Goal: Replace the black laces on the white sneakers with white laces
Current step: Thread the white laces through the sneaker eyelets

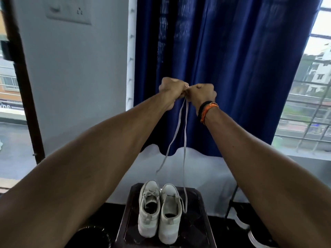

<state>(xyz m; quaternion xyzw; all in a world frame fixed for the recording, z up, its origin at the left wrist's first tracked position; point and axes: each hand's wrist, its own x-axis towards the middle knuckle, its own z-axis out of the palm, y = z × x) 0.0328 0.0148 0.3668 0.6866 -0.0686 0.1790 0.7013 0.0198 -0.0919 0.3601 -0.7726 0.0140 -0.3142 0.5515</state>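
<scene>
Left hand (172,90) and right hand (203,93) raised, touching, each grip closed on the white lace (184,140); both strands hang to the white sneakers (159,210) paired on the dark bench (197,230).

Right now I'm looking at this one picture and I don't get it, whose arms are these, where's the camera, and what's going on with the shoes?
There is no machine here. The camera sits on a person's head, looking forward and down, so the two bare arms reaching out are their own. The left hand and right hand are raised together in front of a blue curtain, their fingers pinching a white lace. Its two strands hang down toward two white sneakers standing side by side on a dark stool. The left sneaker already has a white lace; the lace in the hands trails down beside the right one. No black lace shows.
</scene>
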